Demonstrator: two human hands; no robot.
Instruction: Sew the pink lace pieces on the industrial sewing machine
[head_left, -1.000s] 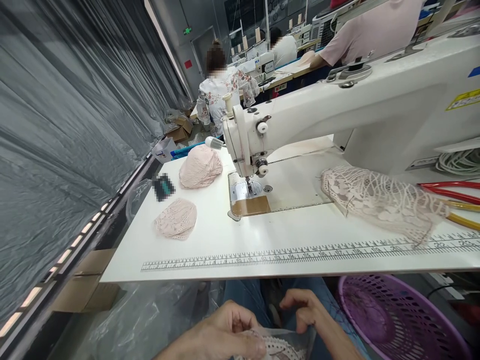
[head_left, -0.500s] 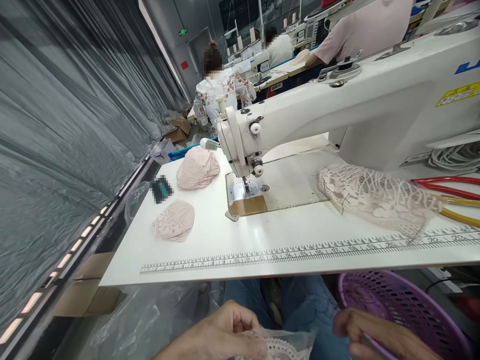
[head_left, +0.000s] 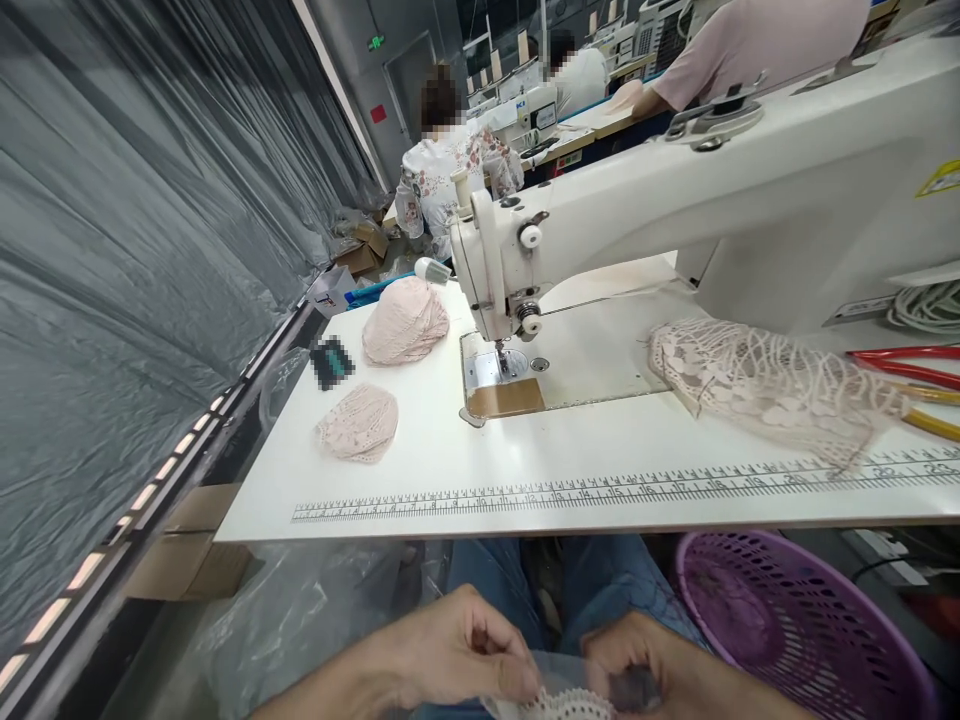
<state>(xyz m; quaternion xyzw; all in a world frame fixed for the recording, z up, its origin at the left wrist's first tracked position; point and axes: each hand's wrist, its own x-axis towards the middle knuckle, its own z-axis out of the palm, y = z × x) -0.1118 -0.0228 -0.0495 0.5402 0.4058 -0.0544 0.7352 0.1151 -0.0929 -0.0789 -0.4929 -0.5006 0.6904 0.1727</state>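
Both of my hands are low in my lap, below the front edge of the white sewing table (head_left: 525,470). My left hand (head_left: 450,655) pinches a small piece of white lace in a thin clear bag (head_left: 559,700). My right hand (head_left: 660,675) grips the same bag from the right. On the table stands a white sewing machine (head_left: 675,210), with its needle over a brown patch (head_left: 506,398).
Pink lace pieces lie on the table: a stack (head_left: 405,320), a single one (head_left: 358,424) and a long netted strip (head_left: 765,385). Red and yellow handles (head_left: 911,365) lie at the right. A purple basket (head_left: 795,620) stands under the table. Other people work at machines behind.
My right hand swung out right toward the basket, then came back to the bag beside my left hand. My view shifted slightly.
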